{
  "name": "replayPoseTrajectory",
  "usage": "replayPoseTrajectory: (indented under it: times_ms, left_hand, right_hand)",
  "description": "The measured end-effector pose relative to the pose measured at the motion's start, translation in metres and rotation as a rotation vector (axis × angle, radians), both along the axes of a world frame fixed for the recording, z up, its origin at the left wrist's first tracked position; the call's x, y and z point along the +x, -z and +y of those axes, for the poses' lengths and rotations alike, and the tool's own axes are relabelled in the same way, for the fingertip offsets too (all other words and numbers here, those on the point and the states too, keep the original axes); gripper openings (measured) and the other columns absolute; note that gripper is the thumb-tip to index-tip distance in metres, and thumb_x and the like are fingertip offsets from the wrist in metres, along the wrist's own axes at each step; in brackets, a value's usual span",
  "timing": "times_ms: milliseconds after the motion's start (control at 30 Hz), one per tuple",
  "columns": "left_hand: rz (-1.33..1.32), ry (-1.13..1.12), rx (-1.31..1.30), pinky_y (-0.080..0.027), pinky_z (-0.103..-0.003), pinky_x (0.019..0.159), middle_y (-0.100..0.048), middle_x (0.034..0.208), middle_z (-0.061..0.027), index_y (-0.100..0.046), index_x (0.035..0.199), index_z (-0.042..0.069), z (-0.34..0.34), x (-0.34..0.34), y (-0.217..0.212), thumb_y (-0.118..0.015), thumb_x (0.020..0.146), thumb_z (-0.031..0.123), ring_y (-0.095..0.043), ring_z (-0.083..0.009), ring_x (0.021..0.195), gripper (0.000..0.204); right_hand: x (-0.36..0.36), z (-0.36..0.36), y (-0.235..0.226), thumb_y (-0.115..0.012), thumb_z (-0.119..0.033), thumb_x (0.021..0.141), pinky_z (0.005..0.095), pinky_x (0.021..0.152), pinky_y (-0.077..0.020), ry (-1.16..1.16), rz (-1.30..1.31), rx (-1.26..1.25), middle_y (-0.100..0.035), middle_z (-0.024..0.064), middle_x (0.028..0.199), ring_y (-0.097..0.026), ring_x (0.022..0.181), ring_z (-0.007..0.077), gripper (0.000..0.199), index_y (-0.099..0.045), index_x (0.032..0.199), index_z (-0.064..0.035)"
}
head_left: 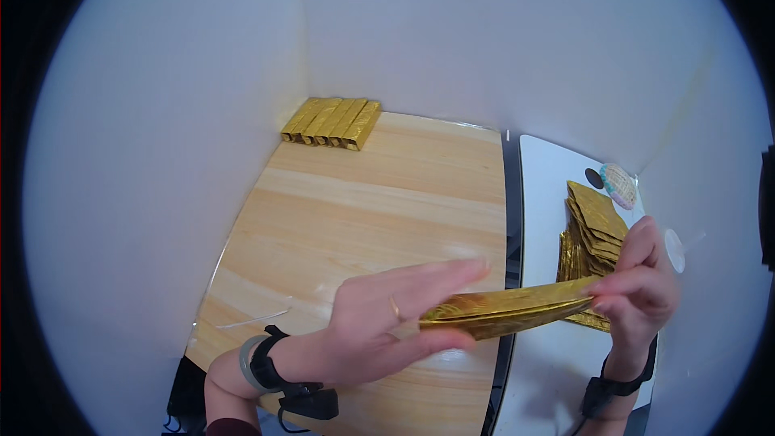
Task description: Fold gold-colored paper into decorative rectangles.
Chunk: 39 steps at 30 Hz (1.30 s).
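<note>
A folded gold foil paper strip [517,303] is held up between my two hands, its layers slightly parted along the side. My left hand [379,319] has the strip's left end in the crook between the thumb, which lies along the lower edge, and the long, stretched fingers above. At the other end, my right hand [642,282] pinches the strip between thumb and fingertips. Behind the right hand lies a pile of folded gold foil papers [597,218], partly hidden by that hand and the strip.
Several gold foil blocks [331,123] stand in a row at the wooden table's far left corner. Beside the wooden table [363,210] is a white table [541,169] across a dark gap. A shell-shaped item [619,186] and a dark disc [594,178] lie at its back. Pale walls enclose the tables.
</note>
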<state>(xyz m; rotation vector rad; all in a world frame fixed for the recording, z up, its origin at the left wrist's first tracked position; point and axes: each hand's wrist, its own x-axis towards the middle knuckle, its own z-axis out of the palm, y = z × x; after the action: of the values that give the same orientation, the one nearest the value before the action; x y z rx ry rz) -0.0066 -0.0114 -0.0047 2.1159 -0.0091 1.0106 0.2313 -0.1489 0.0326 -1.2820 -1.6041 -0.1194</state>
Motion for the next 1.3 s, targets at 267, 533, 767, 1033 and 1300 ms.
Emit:
replayPoseTrajectory:
  times_ms: [267, 533, 767, 1033, 1300]
  left_hand:
    - [-0.160, 0.049, -0.053, -0.048, -0.041, 0.097, -0.054, 0.131, -0.0250, -0.039, 0.141, 0.000, 0.000, 0.013, 0.006, -0.083, 0.072, 0.006, -0.058, -0.0364, 0.118, 0.082]
    - [-0.077, 0.192, -0.280, -0.050, -0.036, 0.097, -0.057, 0.128, -0.0241, -0.044, 0.134, -0.005, 0.007, 0.007, 0.010, -0.075, 0.076, -0.005, -0.060, -0.0291, 0.116, 0.065]
    - [-0.113, 0.232, -0.544, -0.047, -0.036, 0.101, -0.056, 0.127, -0.0222, -0.043, 0.134, -0.004, 0.008, 0.010, 0.013, -0.072, 0.077, -0.007, -0.056, -0.0265, 0.120, 0.065]
    - [-0.104, 0.121, -0.543, -0.055, -0.027, 0.086, -0.053, 0.127, -0.0105, -0.060, 0.122, 0.001, 0.012, 0.012, 0.015, -0.068, 0.082, -0.006, -0.057, -0.0187, 0.111, 0.041]
    - [-0.051, 0.150, -0.959, -0.059, -0.027, 0.070, -0.051, 0.134, -0.0172, -0.051, 0.130, -0.001, 0.010, 0.012, 0.005, -0.067, 0.083, 0.004, -0.069, -0.0219, 0.086, 0.050]
  right_hand:
    - [0.000, 0.003, 0.003, -0.082, -0.016, 0.063, 0.0253, 0.066, -0.0308, 0.008, 0.318, -0.071, -0.045, -0.0015, 0.077, -0.043, 0.076, 0.0124, 0.021, -0.075, 0.078, -0.0046]
    - [-0.006, 0.017, 0.007, -0.092, -0.038, 0.052, 0.0317, 0.085, -0.0442, -0.226, 0.330, -0.081, -0.057, 0.0126, 0.114, -0.055, 0.104, 0.0214, 0.072, -0.067, 0.109, -0.0010]
    - [0.003, 0.012, 0.012, -0.089, -0.031, 0.057, 0.0333, 0.075, -0.0515, -0.226, 0.137, -0.033, -0.072, 0.0136, 0.091, -0.067, 0.082, 0.0232, 0.061, -0.068, 0.104, 0.0012]
    - [-0.001, 0.018, 0.011, -0.088, -0.030, 0.060, 0.0316, 0.080, -0.0550, -0.238, 0.190, -0.086, -0.067, 0.0169, 0.110, -0.066, 0.098, 0.0242, 0.064, -0.066, 0.112, 0.0010]
    - [0.002, 0.019, 0.015, -0.084, -0.010, 0.069, 0.0322, 0.085, -0.0555, -0.200, 0.165, -0.168, -0.060, 0.0194, 0.124, -0.063, 0.109, 0.0240, 0.055, -0.063, 0.119, 0.0000]
